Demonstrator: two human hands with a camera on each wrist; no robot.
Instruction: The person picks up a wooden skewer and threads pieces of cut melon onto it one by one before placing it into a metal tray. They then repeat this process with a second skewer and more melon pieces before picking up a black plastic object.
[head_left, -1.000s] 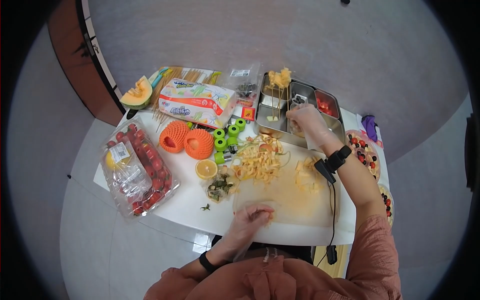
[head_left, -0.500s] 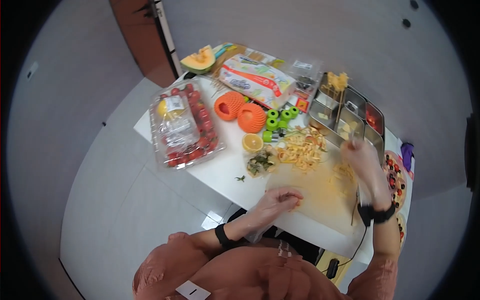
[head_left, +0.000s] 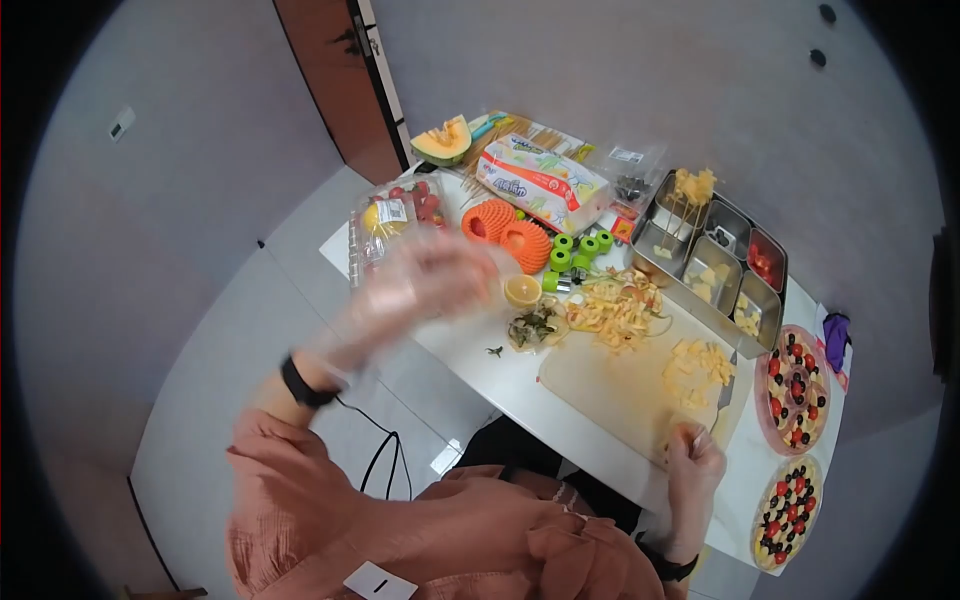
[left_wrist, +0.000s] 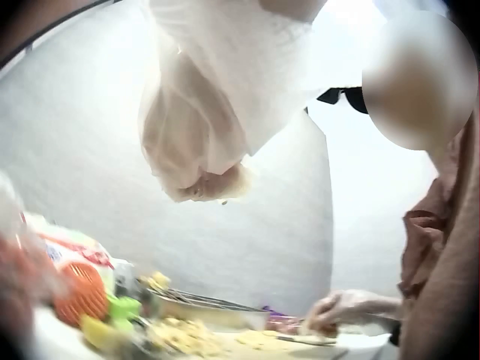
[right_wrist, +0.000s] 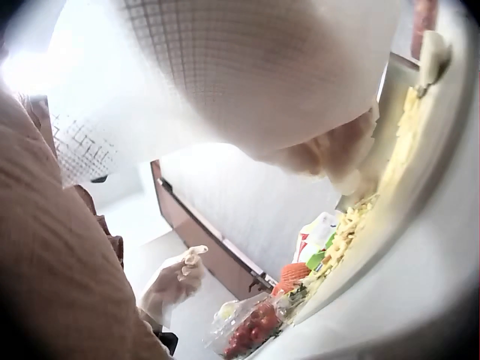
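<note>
Blurred by motion, the left hand (head_left: 425, 285) in a clear glove is raised at the table's left side, overlapping the clear box of red fruit (head_left: 425, 200). Its fingers look curled in the left wrist view (left_wrist: 199, 139); whether they hold anything is unclear. The gloved right hand (head_left: 695, 460) is at the front right corner of the cutting board (head_left: 600, 385), fingers curled inward. In the right wrist view its fingertips (right_wrist: 322, 154) are partly hidden by the glove, so any small piece there cannot be made out. Pale yellow cut pieces (head_left: 695, 370) lie beside a knife (head_left: 725, 397).
Behind the board stands a metal tray (head_left: 712, 318) with compartments of cut fruit and skewers. Peelings (head_left: 615, 310), green cutters (head_left: 562, 260), a halved citrus (head_left: 522, 291), orange foam nets (head_left: 525, 245), a tissue pack (head_left: 540, 180) and melon (head_left: 443, 142) are farther left. Two fruit platters (head_left: 787, 510) stand right.
The head view has turned. My left hand has lifted from the board's front edge and swung left over the table; my right hand has come back from the tray to the board's near right corner.
</note>
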